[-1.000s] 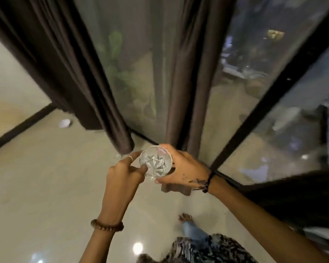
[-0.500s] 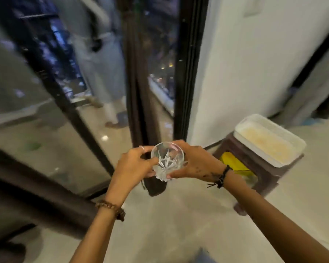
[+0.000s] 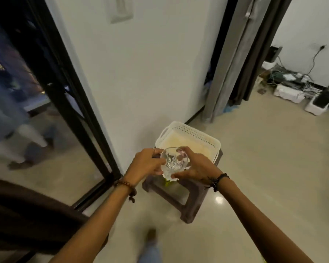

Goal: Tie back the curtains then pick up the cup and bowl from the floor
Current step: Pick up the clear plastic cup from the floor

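Two hands, left hand and right hand, share a narrow grip round the cut-glass cup, just beyond it a white basket on a brown stool over glossy beige floor.

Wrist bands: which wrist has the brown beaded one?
The left wrist: brown beaded bracelet. The right wrist wears a black corded band instead.

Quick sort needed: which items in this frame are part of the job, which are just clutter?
In play:
- glass cup, held by left hand and right hand
- dark curtain, lower left

Bystanders:
- white basket on brown stool
- cables and boxes by far wall
- grey curtain in doorway
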